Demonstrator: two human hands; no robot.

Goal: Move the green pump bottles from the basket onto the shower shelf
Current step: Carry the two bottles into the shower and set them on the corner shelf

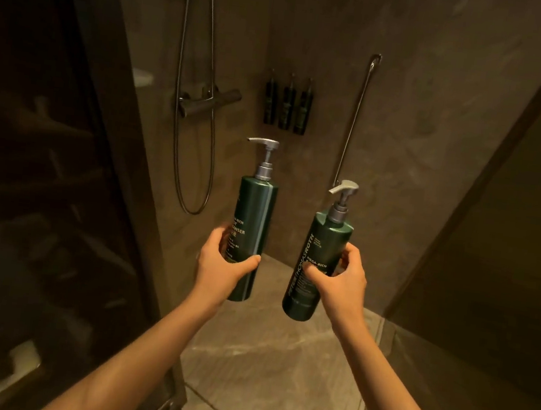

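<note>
Left hand (221, 260): grip closed around the lower body of one green pump bottle (253, 223), held upright. Right hand (343, 278): grip closed around the second green bottle (319, 265), tilted slightly. Both are airborne, near each other in front of the shower corner. Judged status: lifted from the basket — not in view — placement outstanding; three dark bottles (287, 106) already hang on the wall beyond.

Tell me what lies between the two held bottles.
Nothing. In the head view, the gap between the left bottle and right bottle is bare, showing only the shower wall behind.
</note>
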